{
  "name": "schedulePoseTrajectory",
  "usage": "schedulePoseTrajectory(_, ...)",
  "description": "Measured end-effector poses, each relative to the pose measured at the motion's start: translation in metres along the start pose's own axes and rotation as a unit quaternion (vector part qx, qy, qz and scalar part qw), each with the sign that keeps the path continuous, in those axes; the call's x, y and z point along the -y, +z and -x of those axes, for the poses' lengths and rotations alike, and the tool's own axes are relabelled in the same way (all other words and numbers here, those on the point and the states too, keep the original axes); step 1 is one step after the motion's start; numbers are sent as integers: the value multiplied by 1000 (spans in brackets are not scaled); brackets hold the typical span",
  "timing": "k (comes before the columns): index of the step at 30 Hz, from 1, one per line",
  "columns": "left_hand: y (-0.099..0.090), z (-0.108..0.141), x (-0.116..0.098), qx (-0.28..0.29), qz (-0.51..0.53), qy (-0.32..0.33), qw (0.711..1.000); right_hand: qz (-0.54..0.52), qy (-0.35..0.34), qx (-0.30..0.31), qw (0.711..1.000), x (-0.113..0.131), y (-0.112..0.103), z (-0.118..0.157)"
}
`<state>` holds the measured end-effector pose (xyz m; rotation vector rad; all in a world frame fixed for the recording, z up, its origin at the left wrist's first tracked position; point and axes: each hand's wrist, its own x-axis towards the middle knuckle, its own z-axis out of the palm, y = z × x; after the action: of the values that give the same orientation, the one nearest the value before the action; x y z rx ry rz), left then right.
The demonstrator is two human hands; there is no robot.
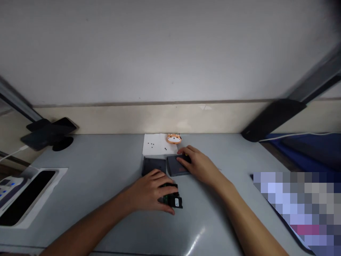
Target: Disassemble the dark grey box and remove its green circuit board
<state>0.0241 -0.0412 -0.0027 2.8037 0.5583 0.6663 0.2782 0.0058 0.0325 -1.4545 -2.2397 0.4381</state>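
Your left hand (pixel 149 190) lies palm-down, its grip closed over a small black-green module (pixel 173 200) at bench (pixel 106 185) centre; pin it flat, don't let it skate. Right hand (pixel 198 164) reaches far, fingers resting open on the right dark case (pixel 178 166), gripping nothing; press evenly. Left dark case (pixel 153 165) sits just beside it, with tiny screws on white paper (pixel 157 144) beyond.

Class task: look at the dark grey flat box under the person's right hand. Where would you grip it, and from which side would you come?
Probably from above, pinching the two long edges of the grey box. It lies flat on the table, so only its edges offer purchase. The right hand already rests on its right end; a second box crowds its left side.
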Motion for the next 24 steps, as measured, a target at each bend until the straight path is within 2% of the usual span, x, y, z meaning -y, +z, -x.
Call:
schedulePoseTrajectory(5, -23, 1, 7, -32, -27, -38, 998, 5, 8, 5, 1000, -1, 0, 0)
schedulePoseTrajectory(7, -33, 4, 18, -57, -52, -86, 993, -3, 7, 2, 1000, -2, 0, 0)
schedulePoseTrajectory(10, -42, 12, 38, -63, -85, -138, 985, -13, 11, 4, 1000, -1, 0, 0)
schedulePoseTrajectory(15, -42, 20, 59, -54, -62, -173, 981, -9, 23, 13, 1000, 1, -2, -1)
schedulePoseTrajectory(19, -40, 24, 61, -48, -49, -212, 975, 1, 26, 5, 1000, 2, 1, -2)
schedulePoseTrajectory(24, -37, 26, 61, -50, -73, -228, 970, 11, 29, -4, 1000, 3, 5, -2)
